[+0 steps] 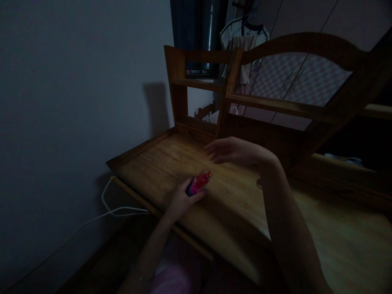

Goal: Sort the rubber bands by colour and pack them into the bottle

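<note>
My left hand [186, 194] is wrapped round a small bottle [198, 183] with a pink, red and dark blue body and what looks like a clear cap over a red top. It holds the bottle tilted, its top pointing away to the upper right, just over the wooden desk [165, 159]. Farther back and to the right, my right hand [231, 150] hovers over the desktop with its fingers stretched out and bent slightly down. Nothing shows in it, and it is apart from the bottle.
A wooden shelf unit [231, 75] rises along the desk's back edge. The plain wall [92, 81] stands at the left, with a white cable [122, 209] hanging by the desk's front corner. Clothes [245, 41] and a checkered cupboard [284, 81] are behind.
</note>
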{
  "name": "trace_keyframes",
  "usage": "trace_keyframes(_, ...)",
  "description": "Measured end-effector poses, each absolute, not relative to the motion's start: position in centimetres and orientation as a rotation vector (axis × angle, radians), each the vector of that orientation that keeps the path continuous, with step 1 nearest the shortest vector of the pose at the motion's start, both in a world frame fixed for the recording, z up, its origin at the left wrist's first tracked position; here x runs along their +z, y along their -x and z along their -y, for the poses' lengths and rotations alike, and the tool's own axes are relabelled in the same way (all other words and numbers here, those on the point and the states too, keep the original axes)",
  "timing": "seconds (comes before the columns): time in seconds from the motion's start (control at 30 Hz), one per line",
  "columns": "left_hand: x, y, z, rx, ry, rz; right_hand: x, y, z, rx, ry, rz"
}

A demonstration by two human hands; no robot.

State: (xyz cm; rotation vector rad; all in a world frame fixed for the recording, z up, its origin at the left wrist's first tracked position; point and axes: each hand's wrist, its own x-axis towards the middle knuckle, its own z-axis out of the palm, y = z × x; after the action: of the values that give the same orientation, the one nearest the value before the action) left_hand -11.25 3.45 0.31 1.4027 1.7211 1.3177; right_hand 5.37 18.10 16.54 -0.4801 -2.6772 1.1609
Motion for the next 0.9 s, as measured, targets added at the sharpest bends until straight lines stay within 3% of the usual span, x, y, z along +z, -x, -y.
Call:
trace_keyframes(0.3,0.8,11.2,-3.5,1.406,-1.414,-1.618,17.3,-6.2,-16.9,0.908,0.718,2.213)
trace_keyframes(0.5,1.8,10.7,-1.9,1.418,-1.448,-1.609,16.2,-9.1,-11.3,0.496,0.767,2.235)
trace_keyframes(0.7,5.4,7.7,-0.6,1.345,-1.83,-1.399,14.4,-15.8,-2.8,0.329,0.641,2.39)
trace_keyframes(0.9,7.1,2.8,-1.9,1.267,-2.124,-1.159,13.6,-20.5,0.3,0.178,0.985,2.437)
